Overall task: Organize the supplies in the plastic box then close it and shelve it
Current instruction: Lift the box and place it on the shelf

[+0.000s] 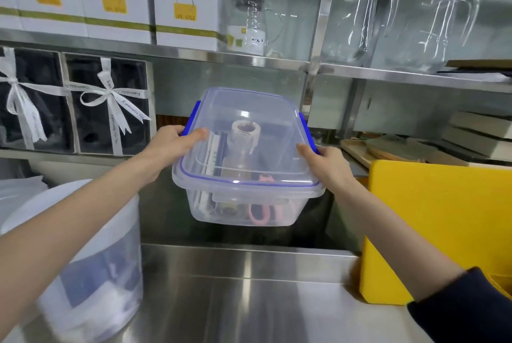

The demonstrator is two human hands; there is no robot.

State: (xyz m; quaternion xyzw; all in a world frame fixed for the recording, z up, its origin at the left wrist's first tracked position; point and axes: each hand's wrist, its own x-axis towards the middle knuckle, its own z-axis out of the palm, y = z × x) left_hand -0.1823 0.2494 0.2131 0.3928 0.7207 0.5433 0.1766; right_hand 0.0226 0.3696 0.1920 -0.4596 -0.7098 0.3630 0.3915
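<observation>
You hold one clear plastic box [243, 204] in the air above the steel counter [249, 287], in front of the metal shelves [221, 57]. Your left hand [169, 146] and right hand [329, 168] each grip one side, fingers curled around the rim, thumbs on the lid [249, 132]. The lid is on, edged in blue, with two blue side clips. Inside you can make out one tape roll [245, 130] and pink-handled scissors [260, 213]. Above stand three white cartons and three glass pitchers.
</observation>
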